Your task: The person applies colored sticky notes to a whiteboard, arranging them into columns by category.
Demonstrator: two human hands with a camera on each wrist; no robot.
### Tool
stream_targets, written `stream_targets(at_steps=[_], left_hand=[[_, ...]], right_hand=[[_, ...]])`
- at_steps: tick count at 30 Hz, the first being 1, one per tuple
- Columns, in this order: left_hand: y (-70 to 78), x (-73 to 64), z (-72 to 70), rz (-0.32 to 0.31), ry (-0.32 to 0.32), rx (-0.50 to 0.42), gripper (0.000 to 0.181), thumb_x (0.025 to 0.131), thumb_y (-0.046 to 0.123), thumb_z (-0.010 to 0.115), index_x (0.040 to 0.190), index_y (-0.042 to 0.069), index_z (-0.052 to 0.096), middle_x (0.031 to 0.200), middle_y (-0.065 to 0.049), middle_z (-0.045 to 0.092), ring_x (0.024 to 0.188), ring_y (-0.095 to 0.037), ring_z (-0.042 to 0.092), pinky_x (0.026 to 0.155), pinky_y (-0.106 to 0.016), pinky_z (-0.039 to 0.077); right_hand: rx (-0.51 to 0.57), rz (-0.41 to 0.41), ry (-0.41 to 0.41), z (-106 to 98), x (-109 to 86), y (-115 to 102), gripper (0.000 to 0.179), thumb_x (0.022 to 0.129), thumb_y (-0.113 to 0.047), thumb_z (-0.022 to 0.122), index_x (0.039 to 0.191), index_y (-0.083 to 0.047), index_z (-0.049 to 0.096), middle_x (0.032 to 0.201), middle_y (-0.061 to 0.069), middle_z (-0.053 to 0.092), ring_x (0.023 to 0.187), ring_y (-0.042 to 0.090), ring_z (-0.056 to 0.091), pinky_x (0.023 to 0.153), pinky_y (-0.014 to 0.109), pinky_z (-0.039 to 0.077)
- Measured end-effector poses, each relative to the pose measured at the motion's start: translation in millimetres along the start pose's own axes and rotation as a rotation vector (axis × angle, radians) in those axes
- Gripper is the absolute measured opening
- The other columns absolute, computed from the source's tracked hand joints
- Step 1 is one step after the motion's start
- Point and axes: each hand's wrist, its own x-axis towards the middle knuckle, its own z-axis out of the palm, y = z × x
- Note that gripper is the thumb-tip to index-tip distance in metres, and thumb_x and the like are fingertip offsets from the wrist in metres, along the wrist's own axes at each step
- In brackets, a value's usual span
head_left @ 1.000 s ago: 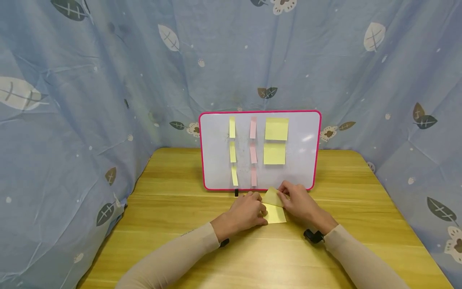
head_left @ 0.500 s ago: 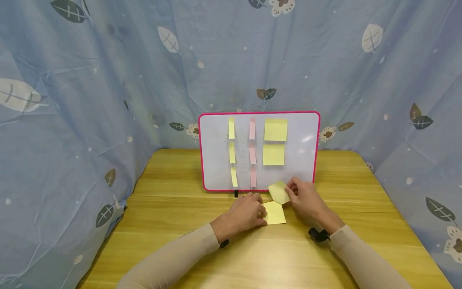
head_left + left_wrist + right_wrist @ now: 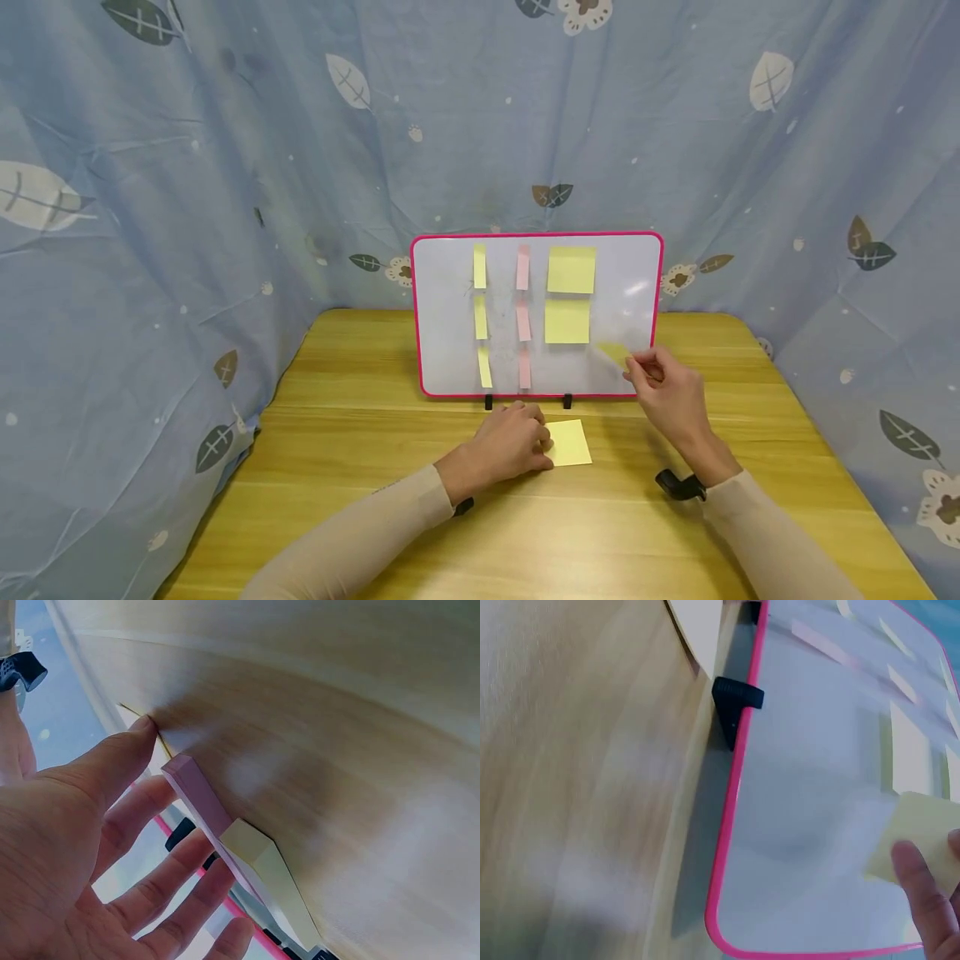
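Observation:
My right hand (image 3: 671, 400) pinches a yellow sticky note (image 3: 613, 353) by its edge, raised in front of the lower right of the whiteboard (image 3: 450, 317). In the right wrist view that loose note (image 3: 919, 821) hangs near the board's surface; whether it touches cannot be told. My left hand (image 3: 506, 442) stays low on the table, thumb and forefinger holding the left side of a yellow sticky note pad (image 3: 572, 442). Beside its fingers, the left wrist view has a narrow pink pad (image 3: 199, 791) and a narrow pale yellow pad (image 3: 259, 859), both hidden from the head view.
On the pink-framed board are a column of narrow yellow strips (image 3: 480, 317), a column of pink strips (image 3: 522, 321) and two square yellow notes (image 3: 567, 322). Black feet (image 3: 567, 402) support it on the wooden table (image 3: 360, 392). A blue patterned curtain (image 3: 450, 125) surrounds the table.
The right hand has peeled the note off the pad and carried it up and right to the board's lower right. My left hand has kept its place at the pad.

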Motion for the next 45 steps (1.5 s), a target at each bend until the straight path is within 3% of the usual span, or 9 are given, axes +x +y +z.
stream_targets(at_steps=[3, 7, 10, 11, 16, 25, 28, 33, 45], left_hand=[[-0.1, 0.1, 0.2, 0.006, 0.005, 0.007, 0.022, 0.101, 0.052, 0.092, 0.112, 0.034, 0.094, 0.130, 0.010, 0.081, 0.114, -0.015, 0.072, 0.087, -0.032, 0.055], [0.1, -0.7, 0.3, 0.014, 0.014, 0.010, 0.022, 0.100, 0.053, 0.092, 0.111, 0.034, 0.093, 0.127, 0.011, 0.081, 0.111, -0.014, 0.071, 0.085, -0.030, 0.054], [-0.1, -0.7, 0.4, 0.014, 0.017, 0.009, 0.022, 0.100, 0.053, 0.092, 0.110, 0.034, 0.093, 0.126, 0.011, 0.081, 0.109, -0.013, 0.070, 0.084, -0.029, 0.052], [-0.1, -0.5, 0.3, 0.014, 0.017, 0.011, 0.022, 0.100, 0.053, 0.092, 0.111, 0.034, 0.093, 0.126, 0.011, 0.081, 0.110, -0.013, 0.070, 0.084, -0.029, 0.052], [-0.9, -0.1, -1.9, 0.019, 0.016, 0.021, 0.023, 0.100, 0.054, 0.091, 0.112, 0.034, 0.093, 0.128, 0.010, 0.082, 0.112, -0.015, 0.071, 0.086, -0.032, 0.055], [-3.4, -2.9, -2.8, 0.037, 0.026, 0.036, 0.031, 0.102, 0.056, 0.089, 0.122, 0.032, 0.092, 0.134, 0.009, 0.081, 0.120, -0.016, 0.073, 0.101, -0.040, 0.062], [-4.8, -2.3, -4.5, 0.040, 0.079, 0.038, 0.035, 0.104, 0.055, 0.087, 0.128, 0.029, 0.090, 0.137, 0.006, 0.081, 0.125, -0.018, 0.074, 0.105, -0.041, 0.063], [-10.0, -0.2, -9.9, 0.044, 0.205, -0.005, 0.038, 0.108, 0.048, 0.084, 0.137, 0.023, 0.086, 0.143, 0.001, 0.080, 0.135, -0.021, 0.075, 0.111, -0.046, 0.064], [-21.0, 2.4, -22.4, -0.049, 0.409, 0.013, 0.053, 0.107, 0.045, 0.087, 0.152, 0.019, 0.075, 0.157, -0.003, 0.074, 0.141, -0.029, 0.073, 0.113, -0.051, 0.064]], right_hand=[[0.019, -0.106, 0.030, 4.0, -1.1, -0.2, 0.015, 0.095, 0.017, 0.084, 0.105, 0.007, 0.080, 0.109, 0.026, 0.089, 0.100, -0.018, 0.075, 0.083, 0.003, 0.058], [0.025, -0.209, -0.003, 13.6, -3.4, -3.4, 0.023, 0.089, 0.022, 0.086, 0.104, 0.005, 0.082, 0.114, 0.025, 0.089, 0.099, 0.016, 0.090, 0.091, 0.006, 0.059], [0.011, -0.255, -0.040, 22.1, -5.5, -4.8, 0.027, 0.087, 0.023, 0.087, 0.107, 0.005, 0.083, 0.118, 0.024, 0.089, 0.101, 0.043, 0.088, 0.096, 0.007, 0.058], [0.002, -0.269, -0.048, 24.7, -6.0, -5.1, 0.028, 0.087, 0.022, 0.087, 0.108, 0.004, 0.084, 0.118, 0.023, 0.089, 0.103, 0.044, 0.088, 0.098, 0.006, 0.057], [-0.068, -0.328, -0.066, 34.8, -7.6, -5.0, 0.028, 0.088, 0.015, 0.091, 0.112, 0.001, 0.088, 0.121, 0.019, 0.090, 0.110, 0.043, 0.088, 0.107, 0.003, 0.051], [-0.104, -0.325, -0.102, 44.8, -11.9, -4.2, 0.035, 0.086, 0.013, 0.094, 0.117, -0.001, 0.090, 0.127, 0.020, 0.088, 0.113, 0.042, 0.088, 0.113, 0.003, 0.043], [-0.122, -0.328, -0.105, 47.2, -12.4, -4.6, 0.037, 0.085, 0.013, 0.095, 0.119, -0.001, 0.090, 0.129, 0.020, 0.087, 0.114, 0.042, 0.087, 0.110, 0.008, 0.050], [-0.145, -0.334, -0.104, 51.8, -12.8, -7.5, 0.035, 0.086, 0.012, 0.094, 0.119, 0.000, 0.090, 0.130, 0.020, 0.087, 0.115, 0.041, 0.087, 0.094, 0.034, 0.068], [-0.150, -0.316, -0.122, 60.4, -12.0, -12.7, 0.033, 0.090, 0.011, 0.093, 0.121, 0.002, 0.089, 0.133, 0.023, 0.086, 0.118, 0.042, 0.086, 0.092, 0.053, 0.067]])
